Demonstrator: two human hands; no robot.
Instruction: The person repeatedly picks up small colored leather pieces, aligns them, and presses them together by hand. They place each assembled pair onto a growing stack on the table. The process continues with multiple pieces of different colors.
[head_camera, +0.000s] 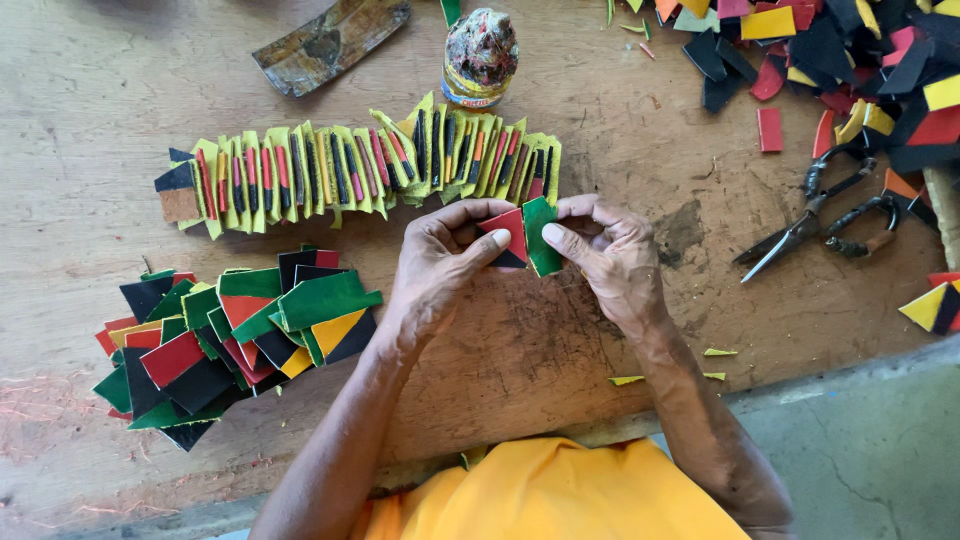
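Observation:
My left hand pinches a small red and black piece between thumb and fingers. My right hand grips a green piece pressed against it, both held just above the wooden table. Beyond my hands lies a long overlapped row of yellow-edged striped pieces. To the left sits a heap of green, red, black and yellow pieces.
A paint-smeared glue jar stands behind the row, with a flat worn tool beside it. Black scissors lie at the right. A pile of coloured offcuts fills the top right corner. The table's front edge runs near my yellow shirt.

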